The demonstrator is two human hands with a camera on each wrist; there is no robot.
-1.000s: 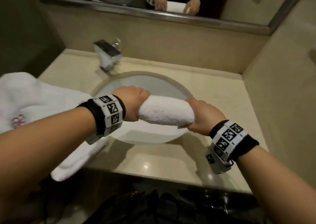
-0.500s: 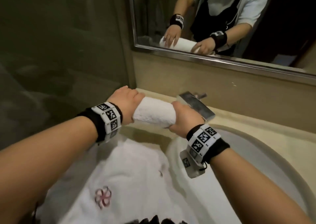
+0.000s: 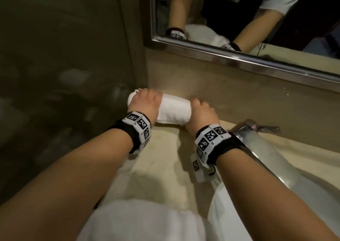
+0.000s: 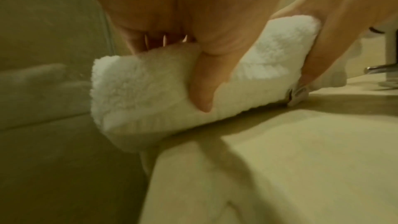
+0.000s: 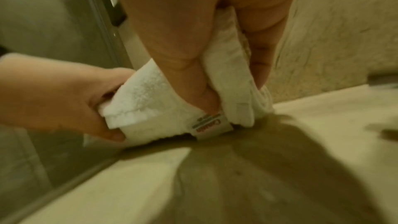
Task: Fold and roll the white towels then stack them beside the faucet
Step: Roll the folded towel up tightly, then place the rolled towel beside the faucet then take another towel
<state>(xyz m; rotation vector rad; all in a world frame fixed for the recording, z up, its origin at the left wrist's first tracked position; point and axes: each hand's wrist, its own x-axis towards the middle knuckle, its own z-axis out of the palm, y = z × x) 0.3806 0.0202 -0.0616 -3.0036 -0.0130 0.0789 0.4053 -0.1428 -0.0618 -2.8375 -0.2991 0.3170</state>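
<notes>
A rolled white towel point(image 3: 173, 110) lies along the back of the beige counter point(image 3: 161, 159), in the corner left of the chrome faucet point(image 3: 252, 130). My left hand point(image 3: 145, 101) grips the roll's left end, thumb across its front point(image 4: 204, 91). My right hand point(image 3: 200, 112) grips the right end, where a small label point(image 5: 212, 123) shows. The roll point(image 4: 150, 83) touches the counter. More white towel point(image 3: 143, 220) lies flat at the near edge under my forearms.
A dark glass partition point(image 3: 64, 75) closes off the left side right beside the roll. The steel-framed mirror point(image 3: 239, 55) runs above the backsplash. The white sink basin point(image 3: 303, 194) lies to the right, behind the faucet spout.
Both hands carried the rolled towel from above the basin leftward past the faucet and lowered it onto the counter in the back left corner. The head view swung left with it.
</notes>
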